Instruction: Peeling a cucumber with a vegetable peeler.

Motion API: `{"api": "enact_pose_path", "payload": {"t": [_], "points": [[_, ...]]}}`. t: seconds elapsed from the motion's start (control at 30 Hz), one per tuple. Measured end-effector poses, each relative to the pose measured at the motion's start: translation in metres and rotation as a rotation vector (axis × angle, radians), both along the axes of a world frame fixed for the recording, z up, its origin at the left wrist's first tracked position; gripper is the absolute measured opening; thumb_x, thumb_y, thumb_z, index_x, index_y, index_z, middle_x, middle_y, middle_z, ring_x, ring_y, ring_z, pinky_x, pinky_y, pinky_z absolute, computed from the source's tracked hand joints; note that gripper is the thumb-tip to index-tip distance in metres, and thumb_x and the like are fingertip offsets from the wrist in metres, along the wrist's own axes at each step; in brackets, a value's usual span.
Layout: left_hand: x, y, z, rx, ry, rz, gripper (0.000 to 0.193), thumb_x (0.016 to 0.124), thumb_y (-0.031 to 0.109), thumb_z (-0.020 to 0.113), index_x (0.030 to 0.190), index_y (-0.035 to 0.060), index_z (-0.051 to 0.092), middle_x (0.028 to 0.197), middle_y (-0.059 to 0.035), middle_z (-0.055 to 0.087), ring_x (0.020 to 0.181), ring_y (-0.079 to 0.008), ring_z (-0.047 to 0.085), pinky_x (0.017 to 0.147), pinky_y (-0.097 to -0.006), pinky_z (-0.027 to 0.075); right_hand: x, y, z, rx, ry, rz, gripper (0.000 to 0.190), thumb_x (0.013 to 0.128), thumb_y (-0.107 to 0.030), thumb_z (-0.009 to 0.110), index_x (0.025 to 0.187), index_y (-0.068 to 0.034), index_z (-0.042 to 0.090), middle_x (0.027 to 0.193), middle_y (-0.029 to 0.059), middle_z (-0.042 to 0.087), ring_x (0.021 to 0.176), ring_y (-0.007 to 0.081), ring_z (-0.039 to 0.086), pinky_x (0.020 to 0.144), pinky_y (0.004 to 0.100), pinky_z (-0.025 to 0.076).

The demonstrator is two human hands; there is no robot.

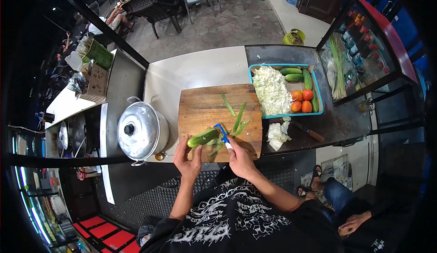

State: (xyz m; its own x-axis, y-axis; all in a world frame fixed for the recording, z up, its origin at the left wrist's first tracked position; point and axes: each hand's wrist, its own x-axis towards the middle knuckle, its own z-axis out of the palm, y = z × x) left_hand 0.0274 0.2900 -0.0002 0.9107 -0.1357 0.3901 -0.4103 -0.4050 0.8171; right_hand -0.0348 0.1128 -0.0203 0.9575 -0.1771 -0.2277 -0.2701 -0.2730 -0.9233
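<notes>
Over the wooden cutting board [198, 106], my left hand [187, 160] grips a cucumber [203, 137] by its near end. Pale stripes on the cucumber show where skin is gone. My right hand [240, 160] holds a blue-and-white vegetable peeler [222, 133], its head close by the cucumber's far end. Whether the blade touches the cucumber I cannot tell. Strips of cucumber peel [239, 116] lie scattered over the right half of the board, a few of them partly behind the peeler and my fingers.
A lidded aluminium pot [140, 130] stands left of the board, a spoon [159, 156] beside it. To the right are a blue-rimmed tray [290, 115] of shredded cabbage, cucumbers and tomatoes, cabbage pieces [278, 135] and a knife [312, 132]. Another person [341, 198] sits at lower right.
</notes>
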Motion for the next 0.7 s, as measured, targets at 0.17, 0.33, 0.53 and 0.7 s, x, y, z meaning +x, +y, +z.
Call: {"api": "enact_pose_path", "payload": {"t": [0.17,0.33,0.53,0.7], "points": [[0.003,0.003,-0.020,-0.276,0.056,0.079,0.047,0.081,-0.009,0.073,0.125,-0.0051,0.057,0.115,-0.0178,0.065,0.104,-0.0229,0.067,0.092,-0.0334,0.056,0.000,0.005,0.003,0.006,-0.029,-0.023,0.043,0.095,-0.006,0.049,0.138,0.000,0.049,0.097,0.0302,0.065,0.090,0.0442,0.065,0.075,0.0465,0.050],[0.000,-0.002,-0.023,-0.387,0.086,0.060,0.042,0.081,-0.011,0.072,0.119,-0.0050,0.057,0.115,-0.0173,0.065,0.104,-0.0237,0.067,0.091,-0.0337,0.056,-0.004,0.006,-0.006,0.007,-0.087,-0.075,0.043,0.096,-0.006,0.051,0.139,-0.001,0.049,0.083,0.0264,0.062,0.070,0.0315,0.063,0.066,0.0388,0.048],[0.000,-0.007,-0.026,-0.441,0.135,0.045,0.037,0.084,-0.011,0.070,0.117,-0.0036,0.054,0.113,-0.0152,0.065,0.105,-0.0204,0.065,0.089,-0.0305,0.054,-0.002,-0.001,0.003,-0.032,-0.049,-0.074,0.043,0.097,-0.007,0.051,0.140,-0.003,0.048,0.083,0.0229,0.063,0.069,0.0288,0.063,0.065,0.0375,0.048],[0.002,-0.008,-0.022,-0.426,0.155,0.050,0.037,0.084,-0.011,0.070,0.117,-0.0040,0.054,0.111,-0.0151,0.065,0.104,-0.0199,0.066,0.088,-0.0301,0.055,-0.002,-0.003,-0.008,-0.108,-0.163,-0.100,0.040,0.097,-0.008,0.052,0.137,-0.005,0.052,0.083,0.0209,0.064,0.069,0.0270,0.063,0.067,0.0364,0.048]]}}
